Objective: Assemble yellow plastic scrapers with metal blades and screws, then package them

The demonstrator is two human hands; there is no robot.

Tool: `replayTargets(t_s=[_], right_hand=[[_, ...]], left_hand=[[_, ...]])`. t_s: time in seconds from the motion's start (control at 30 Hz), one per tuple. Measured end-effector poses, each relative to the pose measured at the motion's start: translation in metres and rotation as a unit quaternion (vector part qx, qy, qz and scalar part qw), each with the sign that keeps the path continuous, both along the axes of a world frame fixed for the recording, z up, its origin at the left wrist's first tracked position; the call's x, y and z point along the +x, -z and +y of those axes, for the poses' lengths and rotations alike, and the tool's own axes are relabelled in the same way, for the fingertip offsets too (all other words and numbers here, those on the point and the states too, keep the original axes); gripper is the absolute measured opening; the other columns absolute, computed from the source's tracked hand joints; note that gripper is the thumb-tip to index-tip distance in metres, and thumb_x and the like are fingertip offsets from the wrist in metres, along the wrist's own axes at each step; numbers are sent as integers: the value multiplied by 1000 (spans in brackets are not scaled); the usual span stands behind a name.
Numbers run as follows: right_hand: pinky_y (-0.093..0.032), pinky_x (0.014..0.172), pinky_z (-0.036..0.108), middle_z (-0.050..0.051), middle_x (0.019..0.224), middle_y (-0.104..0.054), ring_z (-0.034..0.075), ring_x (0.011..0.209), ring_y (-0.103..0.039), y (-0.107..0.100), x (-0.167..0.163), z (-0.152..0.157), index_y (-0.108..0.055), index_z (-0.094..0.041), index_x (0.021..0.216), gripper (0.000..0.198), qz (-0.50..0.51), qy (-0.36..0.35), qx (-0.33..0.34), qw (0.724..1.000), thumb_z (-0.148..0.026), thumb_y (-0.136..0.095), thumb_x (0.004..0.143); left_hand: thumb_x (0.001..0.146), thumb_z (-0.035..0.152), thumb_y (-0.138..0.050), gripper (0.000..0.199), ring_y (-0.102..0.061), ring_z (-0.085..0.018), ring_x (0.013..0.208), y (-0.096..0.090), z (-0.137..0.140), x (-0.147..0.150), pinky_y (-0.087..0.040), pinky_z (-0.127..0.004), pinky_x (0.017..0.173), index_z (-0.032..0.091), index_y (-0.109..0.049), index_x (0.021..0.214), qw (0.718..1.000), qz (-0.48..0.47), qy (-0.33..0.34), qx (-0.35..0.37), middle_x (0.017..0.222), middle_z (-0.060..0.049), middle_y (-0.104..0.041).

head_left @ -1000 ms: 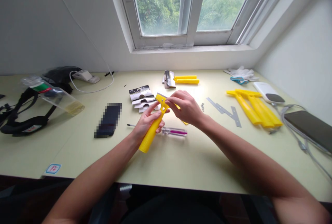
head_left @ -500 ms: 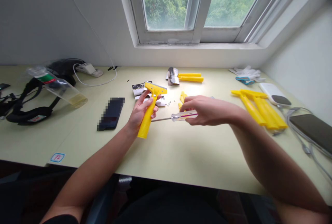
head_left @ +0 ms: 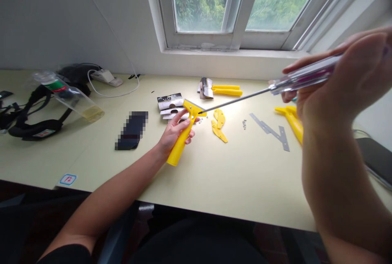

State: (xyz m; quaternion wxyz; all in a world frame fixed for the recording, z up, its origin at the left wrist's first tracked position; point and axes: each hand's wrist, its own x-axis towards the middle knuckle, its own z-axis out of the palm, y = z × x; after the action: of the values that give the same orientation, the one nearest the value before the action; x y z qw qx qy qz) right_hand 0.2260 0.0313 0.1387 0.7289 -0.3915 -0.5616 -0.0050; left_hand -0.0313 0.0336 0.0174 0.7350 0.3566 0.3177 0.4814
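Observation:
My left hand is closed around the neck of a yellow scraper, its blade end pointing up and away from me. In my right hand, raised high at the right, I grip the clear handle of a screwdriver. The screwdriver's tip meets or overlaps the right side of the scraper head, near a screw; contact cannot be told for sure. Beyond the scraper lie small nuts and loose yellow cover plates. Small screws and grey metal blades rest farther right.
Cardboard packaging sits behind my left hand, and packaged yellow scrapers lie near the window. A phone and a tilted bottle are at left. More yellow handles are partly hidden behind my right hand.
My right hand has risen up and to the right, bringing the screwdriver from beside the scraper's handle to its head. The blades and screws on the table have come into sight.

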Motion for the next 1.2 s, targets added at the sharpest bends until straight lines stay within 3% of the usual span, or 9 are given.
replayTargets(t_s=[0.13, 0.2, 0.4, 0.53, 0.97, 1.2], right_hand=[[-38, 48, 27, 6, 74, -64, 21, 75, -71, 4, -5, 4, -57, -18, 97, 44, -18, 52, -4, 998, -59, -41, 90], [-36, 46, 24, 4, 64, -62, 19, 68, -70, 7, -6, 9, -54, -17, 93, 42, -35, 21, 10, 999, -57, -43, 90], [-30, 31, 12, -10, 48, -48, 11, 47, -63, 13, -8, 32, -44, -18, 85, 33, -24, -74, 153, 985, -48, -50, 93], [-31, 28, 12, -10, 48, -47, 11, 48, -65, 15, -9, 35, -44, -18, 84, 31, -34, -94, 157, 983, -46, -52, 93], [-22, 26, 20, -8, 47, -48, 14, 43, -60, 13, -11, 30, -46, -19, 85, 34, -25, -53, 143, 988, -52, -54, 91], [-22, 33, 19, -7, 50, -43, 13, 46, -61, 9, -23, 18, -48, -19, 80, 40, -18, 12, 144, 989, -58, -48, 91]], left_hand=[[81, 23, -70, 69, -56, -7, 52, 1, -2, 3, -42, -17, 41, 31, -41, 143, 1000, 4, 16, -2, 119, -14, -63], [81, 23, -70, 70, -57, -7, 52, 1, -2, 4, -41, -17, 40, 30, -39, 143, 1000, 5, 23, -2, 120, -15, -63], [81, 22, -69, 70, -58, -8, 52, 2, -3, 5, -41, -17, 40, 29, -37, 144, 999, 6, 36, -4, 119, -16, -64], [82, 22, -68, 68, -58, -8, 52, 2, -4, 5, -41, -17, 40, 29, -39, 143, 999, 2, 41, -2, 119, -16, -64], [82, 22, -68, 69, -58, -8, 52, 1, -4, 3, -41, -16, 39, 31, -38, 144, 999, -14, 43, -6, 118, -15, -64], [82, 21, -68, 70, -58, -8, 53, 2, -4, 3, -42, -17, 40, 30, -38, 144, 999, -16, 45, 0, 116, -15, -65]])
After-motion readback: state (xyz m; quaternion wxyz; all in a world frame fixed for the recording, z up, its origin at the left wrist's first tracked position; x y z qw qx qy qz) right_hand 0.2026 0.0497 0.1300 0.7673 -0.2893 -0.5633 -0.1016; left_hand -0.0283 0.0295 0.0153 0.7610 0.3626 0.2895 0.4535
